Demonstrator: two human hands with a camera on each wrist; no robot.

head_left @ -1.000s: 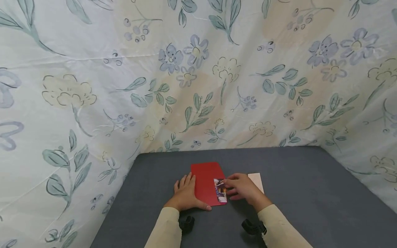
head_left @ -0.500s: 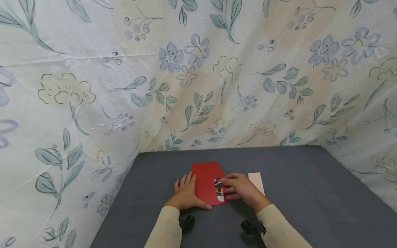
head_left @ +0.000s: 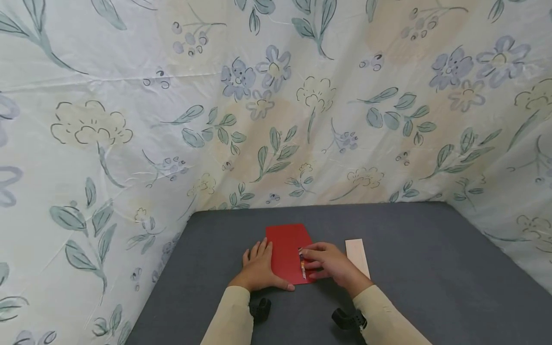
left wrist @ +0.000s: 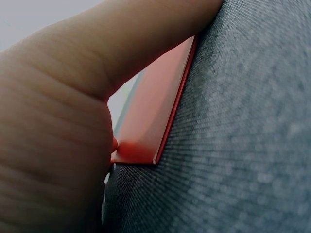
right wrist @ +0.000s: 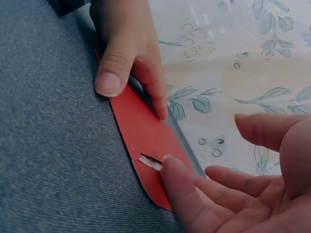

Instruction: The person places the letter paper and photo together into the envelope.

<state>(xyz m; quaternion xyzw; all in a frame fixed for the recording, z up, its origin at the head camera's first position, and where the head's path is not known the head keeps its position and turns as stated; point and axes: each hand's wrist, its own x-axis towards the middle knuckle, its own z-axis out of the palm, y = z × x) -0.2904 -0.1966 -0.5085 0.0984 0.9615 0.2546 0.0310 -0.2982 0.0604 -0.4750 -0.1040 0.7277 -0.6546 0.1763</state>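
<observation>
- Floral cloth [head_left: 315, 143] lines the back and both sides of the head view, lightly creased.
- Pale strip [head_left: 356, 256] lies right of centre, close behind the right wrist, apart from the red cover [head_left: 282, 258].
- Black wrist device [head_left: 260, 310] sits at the left wrist; a second device [head_left: 348, 318] at the right. Cream sleeves [head_left: 388, 314] enter from the bottom edge.
- Desk [head_left: 414, 244]: dark grey, fabric-like texture, filling the lower middle of the frame.
- Red cover lies flat at lower centre, its two-layer edge visible in the left wrist view.
- Left hand [head_left: 258, 270] rests on the cover's left side, palm down, fingers spread, thumb along the near edge.
- Right hand [head_left: 329, 261] is over the cover's right side, fingers parted and loosely extended, one fingertip touching the printed card [head_left: 302, 262].
- Printed card is at the cover's right part, seen as a narrow coloured sliver beside the fingers; the right wrist view shows it at a slit.
- Most of the card is concealed; how deep it sits cannot be determined. Its print is unreadable. The pale strip's lower end is covered by the right forearm.
</observation>
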